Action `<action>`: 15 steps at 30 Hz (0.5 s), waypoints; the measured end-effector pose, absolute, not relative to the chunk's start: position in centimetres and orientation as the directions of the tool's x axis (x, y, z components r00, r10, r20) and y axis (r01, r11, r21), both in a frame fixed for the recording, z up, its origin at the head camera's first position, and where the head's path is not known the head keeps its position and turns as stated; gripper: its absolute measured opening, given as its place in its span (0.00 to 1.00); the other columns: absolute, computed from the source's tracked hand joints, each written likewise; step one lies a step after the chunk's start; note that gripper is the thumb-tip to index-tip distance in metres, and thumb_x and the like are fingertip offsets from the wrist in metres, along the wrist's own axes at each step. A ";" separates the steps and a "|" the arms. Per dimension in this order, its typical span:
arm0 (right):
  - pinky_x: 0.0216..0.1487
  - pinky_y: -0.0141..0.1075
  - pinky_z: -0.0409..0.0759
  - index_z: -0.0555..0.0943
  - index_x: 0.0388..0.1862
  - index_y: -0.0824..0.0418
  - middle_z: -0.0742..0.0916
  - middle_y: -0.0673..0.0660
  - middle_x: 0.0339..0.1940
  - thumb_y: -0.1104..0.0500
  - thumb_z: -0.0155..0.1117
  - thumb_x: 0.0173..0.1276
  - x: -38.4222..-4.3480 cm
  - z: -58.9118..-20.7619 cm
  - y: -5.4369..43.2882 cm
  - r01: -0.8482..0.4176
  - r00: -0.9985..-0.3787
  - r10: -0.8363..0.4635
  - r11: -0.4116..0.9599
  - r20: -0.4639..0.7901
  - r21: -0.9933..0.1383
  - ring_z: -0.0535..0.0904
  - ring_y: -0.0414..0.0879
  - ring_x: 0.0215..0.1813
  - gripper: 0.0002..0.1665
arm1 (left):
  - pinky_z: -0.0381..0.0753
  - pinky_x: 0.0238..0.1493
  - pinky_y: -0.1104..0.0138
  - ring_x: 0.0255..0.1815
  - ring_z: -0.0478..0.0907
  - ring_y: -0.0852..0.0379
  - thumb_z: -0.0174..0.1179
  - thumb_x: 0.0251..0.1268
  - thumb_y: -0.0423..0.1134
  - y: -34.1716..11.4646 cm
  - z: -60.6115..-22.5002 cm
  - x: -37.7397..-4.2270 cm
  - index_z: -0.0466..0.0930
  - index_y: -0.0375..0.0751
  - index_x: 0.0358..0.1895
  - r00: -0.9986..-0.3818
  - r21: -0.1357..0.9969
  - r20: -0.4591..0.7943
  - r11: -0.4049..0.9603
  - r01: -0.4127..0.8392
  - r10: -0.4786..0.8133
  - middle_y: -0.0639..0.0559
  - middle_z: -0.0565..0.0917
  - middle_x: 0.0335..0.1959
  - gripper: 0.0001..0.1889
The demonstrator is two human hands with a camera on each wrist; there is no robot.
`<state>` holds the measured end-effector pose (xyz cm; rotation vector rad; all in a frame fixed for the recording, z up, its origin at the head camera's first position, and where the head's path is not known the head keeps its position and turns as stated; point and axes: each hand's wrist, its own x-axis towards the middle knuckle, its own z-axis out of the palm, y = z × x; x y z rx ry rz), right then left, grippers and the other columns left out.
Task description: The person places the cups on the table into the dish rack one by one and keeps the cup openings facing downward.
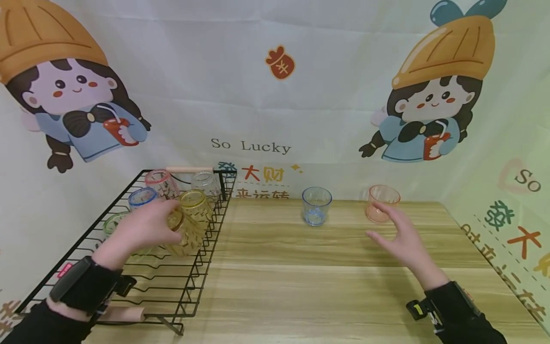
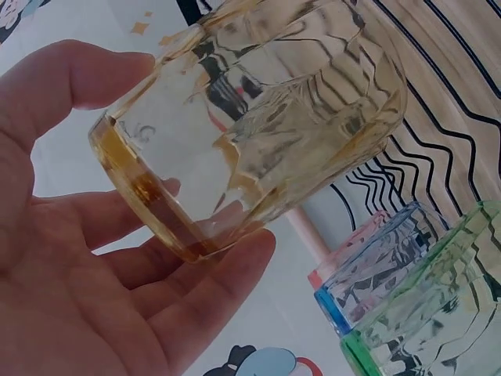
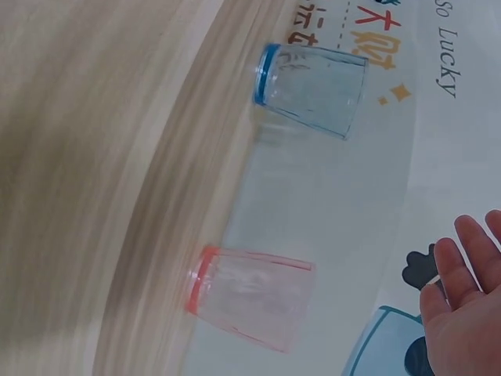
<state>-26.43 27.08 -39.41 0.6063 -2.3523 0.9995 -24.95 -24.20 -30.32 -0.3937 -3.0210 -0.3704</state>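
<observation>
My left hand (image 1: 148, 224) grips an amber glass (image 2: 258, 133) around its thick base, over the black wire rack (image 1: 172, 277). Thumb and fingers lie on opposite sides of the glass in the left wrist view. Whether its rim touches the wires I cannot tell. Right behind it on the rack stands a yellow glass (image 1: 194, 203). My right hand (image 1: 404, 239) is held in the air with thumb and fingers apart, holding nothing. Beyond it a pink glass (image 3: 254, 298) stands upright on the table, apart from the fingers in the right wrist view.
Upside down on the rack are a red-tinted glass (image 1: 161, 184), a clear glass (image 1: 206, 184), a blue glass (image 2: 380, 266) and a green glass (image 2: 438, 305). An upright blue glass (image 1: 316, 208) stands on the wooden table (image 1: 309, 286), near the printed backdrop (image 1: 258, 95).
</observation>
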 end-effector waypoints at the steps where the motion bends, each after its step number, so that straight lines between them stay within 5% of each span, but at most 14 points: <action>1: 0.63 0.68 0.63 0.70 0.68 0.71 0.75 0.71 0.65 0.67 0.73 0.58 -26.5 -39.3 27.1 -0.570 -0.772 -0.196 0.635 0.605 -0.522 0.66 0.70 0.66 0.39 | 0.78 0.48 0.38 0.55 0.74 0.29 0.70 0.45 0.41 -24.1 -30.4 -25.0 0.67 0.26 0.68 -0.964 0.226 0.100 0.938 0.263 0.246 0.25 0.73 0.60 0.43; 15: 0.63 0.67 0.63 0.71 0.68 0.70 0.76 0.71 0.66 0.63 0.75 0.58 -27.4 -36.8 27.9 -0.586 -0.742 -0.188 0.648 0.644 -0.486 0.67 0.69 0.66 0.39 | 0.74 0.53 0.36 0.59 0.71 0.27 0.69 0.42 0.39 -23.8 -31.3 -25.4 0.68 0.24 0.66 -0.963 0.202 0.061 0.941 0.271 0.264 0.25 0.73 0.61 0.42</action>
